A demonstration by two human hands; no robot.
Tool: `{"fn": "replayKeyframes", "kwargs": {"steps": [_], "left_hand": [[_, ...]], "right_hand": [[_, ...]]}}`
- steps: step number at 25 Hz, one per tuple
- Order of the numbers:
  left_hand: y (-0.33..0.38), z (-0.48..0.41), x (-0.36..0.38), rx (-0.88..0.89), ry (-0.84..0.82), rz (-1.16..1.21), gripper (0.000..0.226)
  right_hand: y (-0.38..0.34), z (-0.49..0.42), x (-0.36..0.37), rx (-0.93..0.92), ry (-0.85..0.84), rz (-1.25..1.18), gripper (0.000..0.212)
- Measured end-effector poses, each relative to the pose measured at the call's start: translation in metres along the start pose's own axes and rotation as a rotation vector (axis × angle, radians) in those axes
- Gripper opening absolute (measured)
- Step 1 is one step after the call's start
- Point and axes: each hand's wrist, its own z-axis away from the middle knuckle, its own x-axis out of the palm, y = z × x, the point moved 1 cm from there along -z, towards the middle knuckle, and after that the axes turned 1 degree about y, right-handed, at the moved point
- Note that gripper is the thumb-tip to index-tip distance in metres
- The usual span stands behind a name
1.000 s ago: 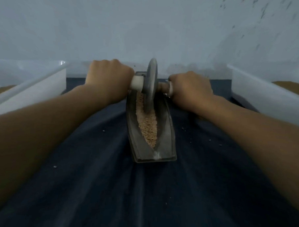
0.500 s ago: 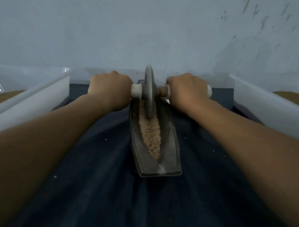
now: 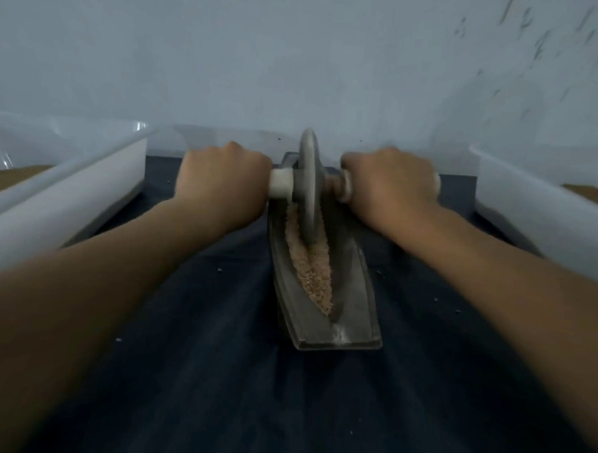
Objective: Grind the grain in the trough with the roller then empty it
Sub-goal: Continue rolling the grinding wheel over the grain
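White tubs (image 3: 69, 199) beside the trough (image 3: 356, 297)

White tubs (image 3: 86, 196) (image 3: 531, 209) flanking dark cloth (image 3: 215, 376), pale wall (image 3: 264, 53) behind.

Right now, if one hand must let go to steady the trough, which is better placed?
Right, marginally. Both the left hand and right hand grip the roller at the far end of the trough, which angles toward the right forearm, so its near end lies closer to that side.
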Motion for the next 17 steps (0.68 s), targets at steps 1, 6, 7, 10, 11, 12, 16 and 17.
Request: {"fn": "replayKeyframes", "kwargs": {"steps": [1, 6, 7, 10, 11, 12, 16, 17], "left_hand": [[0.002, -0.012, 0.001, -0.037, -0.045, 0.038, 0.016], [-0.008, 0.017, -0.01, 0.059, -0.071, 0.093, 0.011], [-0.014, 0.033, -0.016, 0.122, 0.017, 0.09, 0.011], [-0.026, 0.044, -0.03, 0.271, 0.207, 0.054, 0.016], [-0.024, 0.039, -0.027, 0.266, 0.183, 0.007, 0.018], [-0.018, 0.032, -0.019, 0.236, 0.157, -0.045, 0.017], [-0.005, -0.035, 0.002, 0.054, -0.032, -0.023, 0.019], [-0.004, -0.046, 0.001, 0.045, -0.063, -0.009, 0.022]], "right_hand": [[-0.005, -0.015, 0.003, 0.028, -0.006, 0.004, 0.005], [0.004, 0.014, -0.015, -0.133, 0.014, 0.02, 0.013], [0.011, 0.034, -0.02, -0.178, 0.099, 0.024, 0.018], [0.022, 0.071, -0.033, -0.243, 0.21, -0.026, 0.018], [0.022, 0.067, -0.027, -0.218, 0.196, -0.025, 0.02], [0.02, 0.059, -0.018, -0.165, 0.148, -0.012, 0.021], [0.001, -0.014, 0.014, 0.096, -0.021, -0.047, 0.015], [-0.001, -0.026, 0.014, 0.111, -0.063, -0.063, 0.022]]}}
